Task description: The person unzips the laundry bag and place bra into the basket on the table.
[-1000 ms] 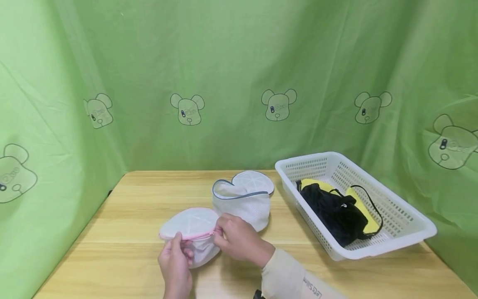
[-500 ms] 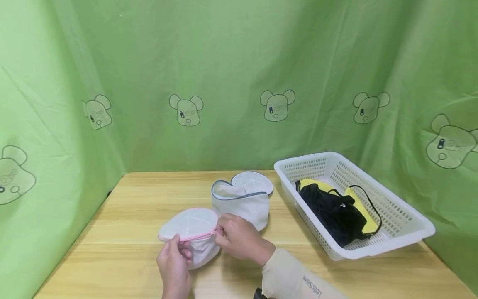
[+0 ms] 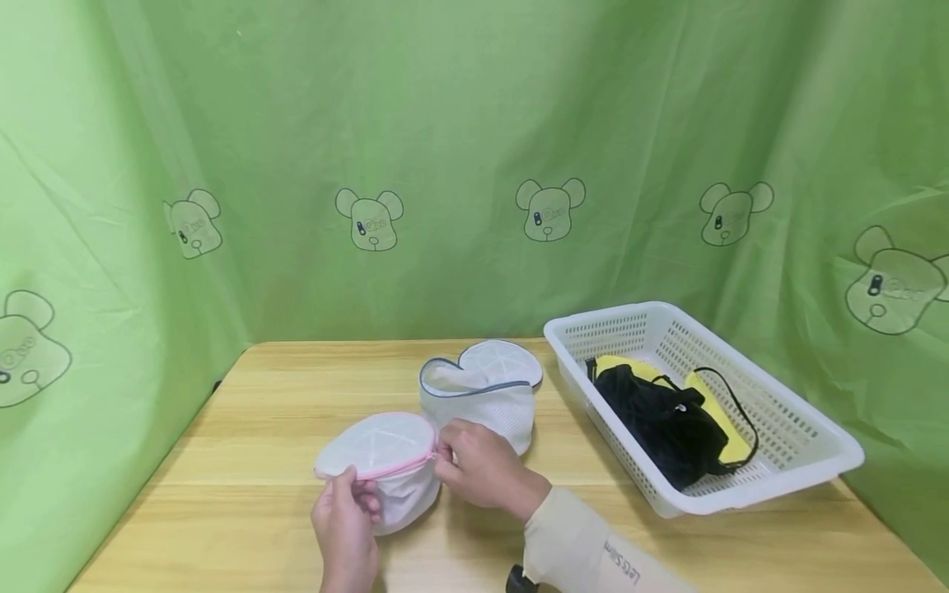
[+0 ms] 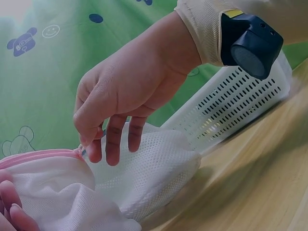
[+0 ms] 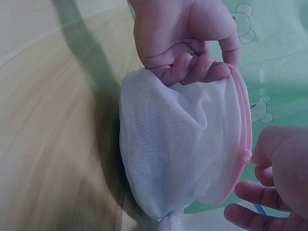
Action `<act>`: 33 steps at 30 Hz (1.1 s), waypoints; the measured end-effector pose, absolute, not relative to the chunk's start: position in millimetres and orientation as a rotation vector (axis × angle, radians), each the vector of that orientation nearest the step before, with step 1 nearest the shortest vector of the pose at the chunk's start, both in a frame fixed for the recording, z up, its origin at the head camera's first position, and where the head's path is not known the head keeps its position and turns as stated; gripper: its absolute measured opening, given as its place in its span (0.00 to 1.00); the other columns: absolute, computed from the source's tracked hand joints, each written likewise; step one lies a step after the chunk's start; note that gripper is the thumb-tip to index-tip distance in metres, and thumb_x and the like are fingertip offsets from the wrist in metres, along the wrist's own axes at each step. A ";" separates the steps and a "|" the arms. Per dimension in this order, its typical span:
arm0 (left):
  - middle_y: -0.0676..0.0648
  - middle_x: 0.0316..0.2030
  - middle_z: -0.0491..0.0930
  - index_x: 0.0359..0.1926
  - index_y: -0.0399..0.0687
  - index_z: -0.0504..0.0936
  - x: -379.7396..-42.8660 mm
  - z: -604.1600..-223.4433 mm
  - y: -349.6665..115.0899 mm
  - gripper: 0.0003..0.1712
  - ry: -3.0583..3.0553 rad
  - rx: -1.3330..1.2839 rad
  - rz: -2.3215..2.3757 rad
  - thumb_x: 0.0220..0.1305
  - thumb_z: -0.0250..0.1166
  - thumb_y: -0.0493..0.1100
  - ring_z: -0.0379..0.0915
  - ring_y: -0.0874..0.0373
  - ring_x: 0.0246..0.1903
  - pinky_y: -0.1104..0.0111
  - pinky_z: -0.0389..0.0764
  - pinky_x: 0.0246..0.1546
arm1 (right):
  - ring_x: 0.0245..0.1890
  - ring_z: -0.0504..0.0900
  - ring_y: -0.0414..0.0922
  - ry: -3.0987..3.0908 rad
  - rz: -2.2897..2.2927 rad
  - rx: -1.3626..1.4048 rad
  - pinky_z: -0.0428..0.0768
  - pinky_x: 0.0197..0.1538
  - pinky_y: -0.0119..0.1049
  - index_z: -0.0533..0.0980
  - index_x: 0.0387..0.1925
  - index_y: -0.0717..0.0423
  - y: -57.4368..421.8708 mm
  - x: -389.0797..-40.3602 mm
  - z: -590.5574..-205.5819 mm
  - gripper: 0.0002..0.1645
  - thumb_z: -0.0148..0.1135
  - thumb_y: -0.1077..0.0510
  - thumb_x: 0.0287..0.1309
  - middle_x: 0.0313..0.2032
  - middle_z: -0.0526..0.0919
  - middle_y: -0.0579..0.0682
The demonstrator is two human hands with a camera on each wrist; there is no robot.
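A white mesh laundry bag with a pink zipper [image 3: 404, 498] stands on the table near its front. My left hand [image 3: 344, 527] grips its pink rim on the left, thumb on top and fingers beneath. At the rim's right side, my right hand [image 3: 478, 465] pinches the small zipper pull [image 5: 247, 157] between thumb and forefinger. In the left wrist view, the other fingers [image 4: 113, 139] of the right hand hang loose. Behind it stands a second white mesh bag with dark blue trim [image 3: 489, 412], its round lid [image 3: 502, 363] folded back and its mouth open.
On the right a white slotted plastic basket [image 3: 786, 486] holds black clothing [image 3: 660, 424] with straps and a yellow item [image 3: 734, 441]. The wooden table [image 3: 222, 478] meets a green curtain [image 3: 445, 272] at the back and sides.
My right hand has moved slightly right along the pink rim with the zipper pull. My left hand keeps its hold on the rim, almost still.
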State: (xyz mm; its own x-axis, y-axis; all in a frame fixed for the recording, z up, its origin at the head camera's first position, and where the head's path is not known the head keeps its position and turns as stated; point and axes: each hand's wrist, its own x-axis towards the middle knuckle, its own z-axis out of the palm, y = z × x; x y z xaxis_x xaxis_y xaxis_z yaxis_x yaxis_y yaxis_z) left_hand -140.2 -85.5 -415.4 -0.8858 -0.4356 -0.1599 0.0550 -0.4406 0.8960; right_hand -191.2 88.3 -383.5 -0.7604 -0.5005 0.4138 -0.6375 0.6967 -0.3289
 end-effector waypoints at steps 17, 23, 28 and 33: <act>0.53 0.24 0.68 0.36 0.41 0.66 -140.8 -412.6 -89.0 0.11 -1.528 0.515 -2.476 0.74 0.41 0.41 0.64 0.65 0.21 0.76 0.69 0.21 | 0.23 0.68 0.37 -2.637 0.668 0.820 0.69 0.25 0.28 0.67 0.17 0.47 95.1 -202.6 -390.3 0.09 0.57 0.61 0.45 0.21 0.67 0.40; 0.54 0.23 0.66 0.34 0.42 0.64 -141.6 -413.6 -90.5 0.11 -1.511 0.494 -2.506 0.74 0.41 0.41 0.64 0.65 0.21 0.76 0.69 0.22 | 0.23 0.67 0.37 -2.626 0.659 0.807 0.68 0.25 0.29 0.66 0.16 0.48 96.6 -205.2 -392.9 0.10 0.57 0.61 0.45 0.20 0.66 0.39; 0.54 0.23 0.65 0.32 0.43 0.62 -141.4 -412.6 -90.7 0.11 -1.535 0.489 -2.511 0.73 0.40 0.41 0.64 0.65 0.20 0.76 0.69 0.22 | 0.22 0.67 0.37 -2.614 0.638 0.801 0.68 0.25 0.29 0.66 0.16 0.48 97.2 -207.0 -393.2 0.11 0.57 0.61 0.45 0.20 0.65 0.40; 0.54 0.21 0.65 0.31 0.44 0.61 -140.1 -412.2 -90.0 0.11 -1.557 0.463 -2.523 0.73 0.39 0.40 0.64 0.65 0.19 0.75 0.69 0.21 | 0.21 0.66 0.36 -2.612 0.645 0.786 0.67 0.24 0.28 0.65 0.15 0.47 99.2 -209.3 -393.4 0.12 0.57 0.60 0.45 0.20 0.64 0.39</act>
